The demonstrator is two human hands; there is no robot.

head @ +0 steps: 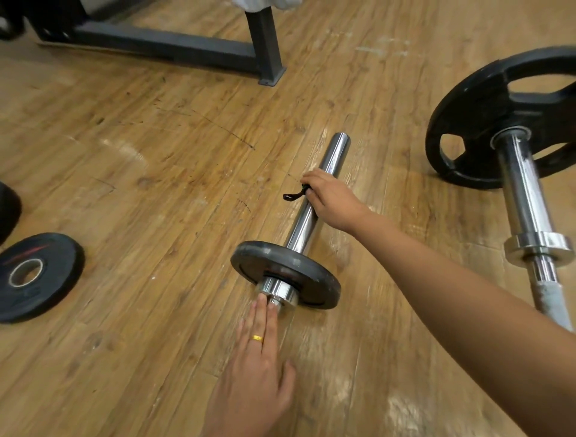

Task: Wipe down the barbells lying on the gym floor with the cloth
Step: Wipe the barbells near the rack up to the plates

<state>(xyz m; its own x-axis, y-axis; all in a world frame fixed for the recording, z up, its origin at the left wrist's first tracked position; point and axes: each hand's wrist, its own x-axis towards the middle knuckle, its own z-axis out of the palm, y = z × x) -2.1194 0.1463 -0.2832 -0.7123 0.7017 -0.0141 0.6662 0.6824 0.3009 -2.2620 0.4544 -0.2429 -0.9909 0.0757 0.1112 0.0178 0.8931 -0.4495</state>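
A chrome barbell sleeve [311, 215] lies on the wooden floor at the centre, with a small black plate [299, 268] on it. My right hand [330, 199] is curled round the sleeve beyond the plate and grips a black clip [291, 196], whose handle sticks out to the left. The straight fingers of my left hand [258, 355] touch the chrome hub [277, 290] on the near side of the plate. A second barbell [523, 193] lies at the right with a large black plate [486, 103]. I see no cloth in either hand.
A loose black plate [37, 277] lies flat at the left, with another dark weight [7, 212] behind it. A dark steel bench frame [174, 46] crosses the top, and something white [265, 3] hangs above its post.
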